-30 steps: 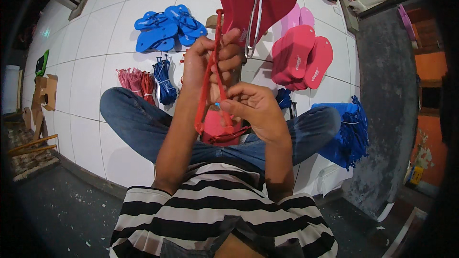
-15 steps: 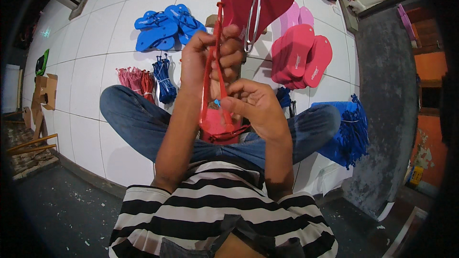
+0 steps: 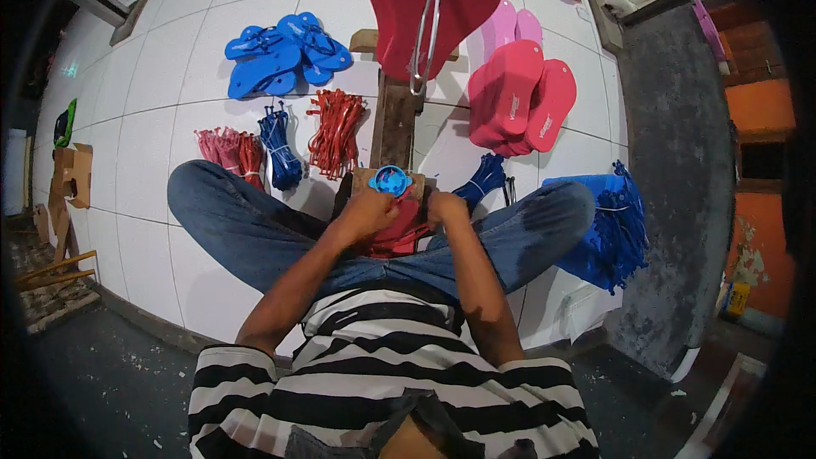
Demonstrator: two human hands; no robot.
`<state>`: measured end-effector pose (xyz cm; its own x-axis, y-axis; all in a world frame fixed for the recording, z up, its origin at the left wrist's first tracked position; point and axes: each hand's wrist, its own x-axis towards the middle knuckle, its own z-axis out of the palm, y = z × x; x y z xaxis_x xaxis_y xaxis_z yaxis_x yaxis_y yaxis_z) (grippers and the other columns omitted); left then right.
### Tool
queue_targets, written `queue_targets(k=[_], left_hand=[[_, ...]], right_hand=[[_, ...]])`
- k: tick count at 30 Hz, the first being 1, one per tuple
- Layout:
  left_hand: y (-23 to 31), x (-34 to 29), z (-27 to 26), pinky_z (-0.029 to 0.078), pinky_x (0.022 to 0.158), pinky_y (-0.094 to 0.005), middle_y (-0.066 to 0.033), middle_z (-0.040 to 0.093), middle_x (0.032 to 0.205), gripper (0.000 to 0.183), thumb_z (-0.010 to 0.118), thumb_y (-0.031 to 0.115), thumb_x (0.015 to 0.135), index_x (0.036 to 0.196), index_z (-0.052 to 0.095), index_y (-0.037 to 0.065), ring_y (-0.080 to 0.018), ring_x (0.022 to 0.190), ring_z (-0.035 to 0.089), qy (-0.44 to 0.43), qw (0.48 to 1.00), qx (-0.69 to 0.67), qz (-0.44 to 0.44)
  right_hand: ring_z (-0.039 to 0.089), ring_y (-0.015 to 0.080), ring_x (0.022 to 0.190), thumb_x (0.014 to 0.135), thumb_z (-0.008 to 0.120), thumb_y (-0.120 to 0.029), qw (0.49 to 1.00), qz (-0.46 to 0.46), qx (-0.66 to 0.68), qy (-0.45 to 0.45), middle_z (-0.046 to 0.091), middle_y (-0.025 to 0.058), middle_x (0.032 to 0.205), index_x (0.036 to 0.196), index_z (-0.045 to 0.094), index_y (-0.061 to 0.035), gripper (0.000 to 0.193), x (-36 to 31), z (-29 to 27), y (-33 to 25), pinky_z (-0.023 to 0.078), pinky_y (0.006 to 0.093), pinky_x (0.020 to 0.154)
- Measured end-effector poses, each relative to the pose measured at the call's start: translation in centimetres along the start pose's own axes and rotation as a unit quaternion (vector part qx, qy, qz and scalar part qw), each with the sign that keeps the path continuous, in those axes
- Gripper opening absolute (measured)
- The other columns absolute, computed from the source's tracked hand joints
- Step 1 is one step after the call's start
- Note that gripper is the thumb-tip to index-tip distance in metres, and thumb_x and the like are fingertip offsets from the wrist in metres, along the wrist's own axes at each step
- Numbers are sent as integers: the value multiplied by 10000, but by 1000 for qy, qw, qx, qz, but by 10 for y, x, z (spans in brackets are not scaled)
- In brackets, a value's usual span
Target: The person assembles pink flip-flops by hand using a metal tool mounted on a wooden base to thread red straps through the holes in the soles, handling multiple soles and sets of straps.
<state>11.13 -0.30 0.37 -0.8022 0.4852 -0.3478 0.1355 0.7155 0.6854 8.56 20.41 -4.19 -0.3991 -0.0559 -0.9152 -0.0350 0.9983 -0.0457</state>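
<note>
Both hands are low over my lap, at a wooden block (image 3: 361, 178). On the block sits a small blue bowl (image 3: 390, 181) with side tabs; what lies in it is too small to name. My left hand (image 3: 371, 211) is closed just below the bowl, its fingertips on a red flip-flop strap (image 3: 406, 206). My right hand (image 3: 446, 206) is closed at the block's right edge; what it grips is hidden. A red piece (image 3: 391, 240) lies between my thighs. Beyond the hands, red soles (image 3: 433, 13) hang on a long metal loop above a wooden beam (image 3: 394, 123).
Blue flip-flops (image 3: 289, 53) lie at the far left. Nearer are bundles of red straps (image 3: 335, 134), blue straps (image 3: 279, 149) and pink straps (image 3: 219, 150). Red soles (image 3: 510, 102) are stacked at the right. More blue straps (image 3: 616, 229) lie beside my right knee.
Both hands have come down from in front of the hanging soles to the bowl and block. The red strap, held up before, is now low and mostly hidden. The bundle of red straps has come into sight.
</note>
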Motion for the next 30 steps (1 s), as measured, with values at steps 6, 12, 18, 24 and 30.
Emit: queue_targets(k=[6,12,18,24,30], left_hand=[[-33,12,40,495,796,-469,-248,641,961,307,581,250,840,1068,604,46,-382,898,636,-163,985,59,16],[-10,-5,23,498,810,-455,-225,622,1068,360,601,239,842,1129,550,29,-396,957,614,-95,993,70,20],[-14,0,32,485,823,-445,-211,617,1037,326,639,196,833,1102,576,23,-387,952,603,-45,987,-16,154],[28,-22,2,485,768,-328,-87,613,1012,365,614,251,923,1224,533,62,-195,916,607,-54,949,-296,93],[84,-30,-70,455,575,-195,-54,656,887,299,615,226,934,1178,556,65,-76,744,613,195,792,-578,14]], right_hand=[[690,279,895,631,796,-150,988,19,-6,151,711,122,953,929,727,-43,324,23,33,-8,557,416,700],[658,203,728,692,799,-256,985,-25,-49,-161,709,51,871,909,725,-49,308,11,4,-13,538,359,651],[601,136,642,735,758,-259,983,-78,-46,-159,672,18,776,868,708,-53,250,14,12,-14,508,295,587],[537,78,613,842,653,-273,909,-286,295,-65,586,-15,685,804,669,-41,235,-116,-95,-7,447,242,532],[538,67,624,894,660,-272,712,-425,479,288,563,-24,669,846,656,-19,257,-166,-108,-26,449,197,576]])
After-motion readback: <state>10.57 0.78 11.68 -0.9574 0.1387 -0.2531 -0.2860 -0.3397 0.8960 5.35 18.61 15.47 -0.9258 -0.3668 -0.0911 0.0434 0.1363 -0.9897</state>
